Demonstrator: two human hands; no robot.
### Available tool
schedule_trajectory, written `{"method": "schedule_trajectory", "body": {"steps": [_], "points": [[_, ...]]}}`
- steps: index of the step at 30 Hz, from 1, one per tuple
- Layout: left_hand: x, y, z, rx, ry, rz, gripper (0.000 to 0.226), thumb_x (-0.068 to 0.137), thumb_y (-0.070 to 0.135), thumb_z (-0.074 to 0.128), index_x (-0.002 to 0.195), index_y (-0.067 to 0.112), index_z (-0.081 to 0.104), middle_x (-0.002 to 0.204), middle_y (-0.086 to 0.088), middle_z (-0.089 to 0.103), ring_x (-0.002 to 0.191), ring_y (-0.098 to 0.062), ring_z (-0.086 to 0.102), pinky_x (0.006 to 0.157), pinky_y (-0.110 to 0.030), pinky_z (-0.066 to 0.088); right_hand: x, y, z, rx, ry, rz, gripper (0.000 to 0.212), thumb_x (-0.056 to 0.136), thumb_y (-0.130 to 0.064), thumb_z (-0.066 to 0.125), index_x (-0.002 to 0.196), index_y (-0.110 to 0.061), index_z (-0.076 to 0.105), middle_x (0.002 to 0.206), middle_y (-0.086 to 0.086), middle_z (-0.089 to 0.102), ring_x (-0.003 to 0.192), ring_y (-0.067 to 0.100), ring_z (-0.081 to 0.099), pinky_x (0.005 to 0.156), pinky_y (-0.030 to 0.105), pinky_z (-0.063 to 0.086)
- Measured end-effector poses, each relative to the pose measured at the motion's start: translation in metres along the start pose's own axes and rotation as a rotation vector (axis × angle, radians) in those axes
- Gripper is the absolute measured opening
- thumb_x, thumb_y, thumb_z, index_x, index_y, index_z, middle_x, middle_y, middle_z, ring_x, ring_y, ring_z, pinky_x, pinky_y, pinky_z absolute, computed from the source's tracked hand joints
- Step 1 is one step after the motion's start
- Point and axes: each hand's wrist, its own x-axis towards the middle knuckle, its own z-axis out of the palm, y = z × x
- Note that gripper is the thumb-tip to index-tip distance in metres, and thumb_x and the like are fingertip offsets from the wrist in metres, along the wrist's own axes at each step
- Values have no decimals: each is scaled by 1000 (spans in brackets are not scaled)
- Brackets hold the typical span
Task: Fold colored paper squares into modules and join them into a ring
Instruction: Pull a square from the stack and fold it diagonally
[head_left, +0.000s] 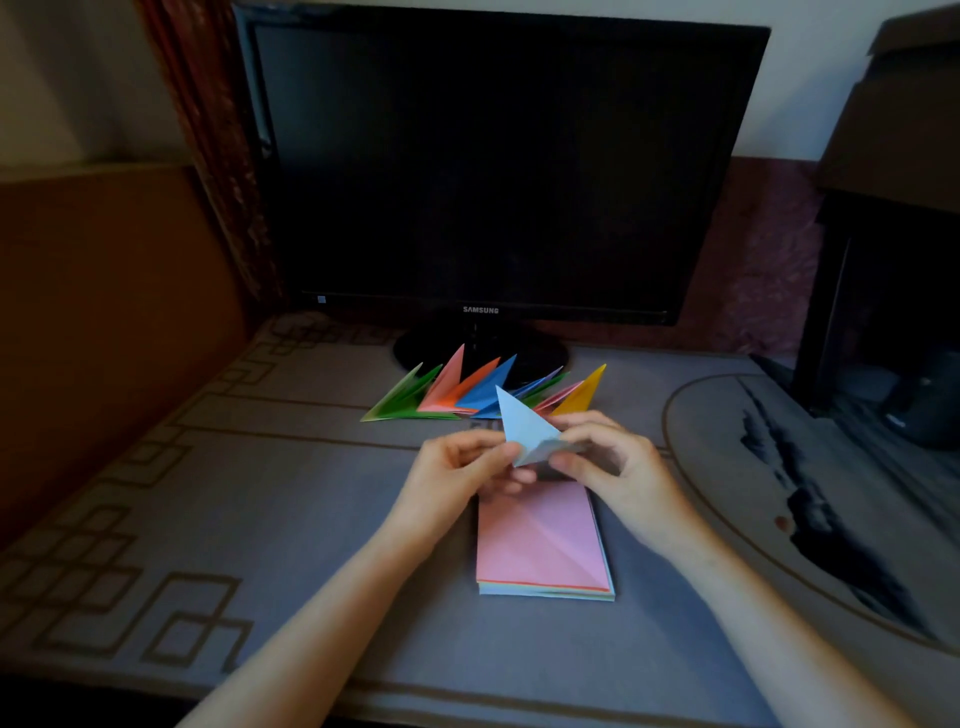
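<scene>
Left hand (457, 467) and right hand (618, 462) pinch one pale-blue module (524, 423); one paper stack (540, 540) beneath.

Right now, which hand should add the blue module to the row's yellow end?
Right, probably. Both pinch the light blue module, but the right hand sits just below the yellow module, while the left hand is farther from it.

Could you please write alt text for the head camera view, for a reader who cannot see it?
The left hand and right hand pinch a light blue folded module above a pink-topped stack of paper squares. A row of folded colored modules lies before a dark monitor.
</scene>
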Motion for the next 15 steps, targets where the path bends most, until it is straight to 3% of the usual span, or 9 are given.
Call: {"method": "schedule_trajectory", "body": {"steps": [3, 6, 10, 13, 15], "points": [[-1, 1, 0, 16, -24, -11, 20, 84, 31, 63, 95, 15, 70, 83, -11, 74, 83, -31, 69, 86, -50, 49, 1, 8, 1, 0, 21, 44, 4, 82, -21, 67, 85, -23, 70, 92, 1, 63, 90, 20, 60, 82, 38, 47], [-1, 0, 1, 95, -9, 4, 22, 69, 21, 80, 89, 21, 70, 80, -2, 74, 76, -19, 69, 73, -39, 51, -1, 8, 2, -12, 18, 68, 9, 81, -31, 65, 84, -23, 68, 87, 5, 62, 82, 24, 59, 73, 44, 48], [-1, -4, 0, 183, 25, 52, 13, 77, 9, 74, 87, 14, 68, 68, 0, 72, 64, -9, 65, 64, -32, 49, -4, 2, 7, -18, -7, 79, 14, 81, -27, 64, 81, -14, 65, 78, -1, 56, 68, 15, 53, 62, 42, 48], [-1, -4, 0, 194, 28, 91, 11, 79, 8, 72, 89, 7, 67, 66, -1, 71, 61, -7, 64, 60, -24, 49, -5, -2, 9, 67, 3, 126, 12, 82, -15, 70, 88, -14, 60, 83, 4, 63, 69, 11, 56, 59, 34, 47], [0, -5, 0, 182, 19, 98, 12, 79, 8, 71, 91, 5, 67, 67, -3, 71, 62, -10, 66, 63, -28, 50, -4, -4, 9, 160, 37, 157, 29, 77, -11, 74, 97, -20, 55, 88, 6, 65, 73, 11, 61, 57, 30, 48]]}}
